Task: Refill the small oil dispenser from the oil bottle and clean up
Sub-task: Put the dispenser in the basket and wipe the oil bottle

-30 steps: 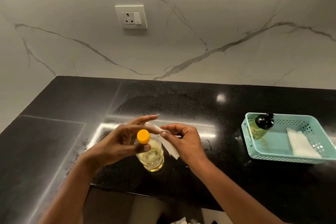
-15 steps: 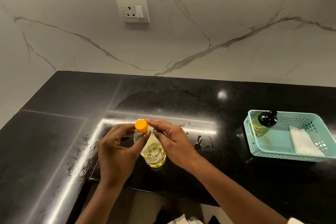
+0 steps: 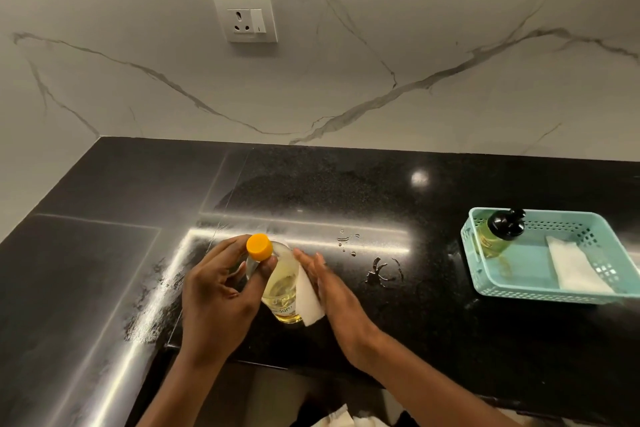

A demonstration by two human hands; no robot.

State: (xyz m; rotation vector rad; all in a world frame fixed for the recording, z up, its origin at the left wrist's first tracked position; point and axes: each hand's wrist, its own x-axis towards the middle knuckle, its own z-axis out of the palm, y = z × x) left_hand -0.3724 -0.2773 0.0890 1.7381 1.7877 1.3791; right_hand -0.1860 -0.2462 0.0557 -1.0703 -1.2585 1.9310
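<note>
The dispenser (image 3: 498,232) stands filled in the basket (image 3: 540,291) at 3 o'clock. The left hand (image 3: 221,291) grips the capped oil bottle (image 3: 282,282), and the flat right hand (image 3: 332,291) presses a tissue (image 3: 308,302) on it. The drops (image 3: 382,272) on the counter (image 3: 450,340) are not yet wiped.

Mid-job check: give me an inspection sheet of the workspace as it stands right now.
Surface: black counter, oil spill right of the bottle.
Job's things: capped oil bottle in hand; small dispenser in the basket beside a folded napkin.
Clutter: paper scraps at the bottom edge.
Hands: left hand grips the bottle's neck; right hand presses a tissue flat against its side.
Cables: nothing seen.
Surroundings: marble wall with a socket.
</note>
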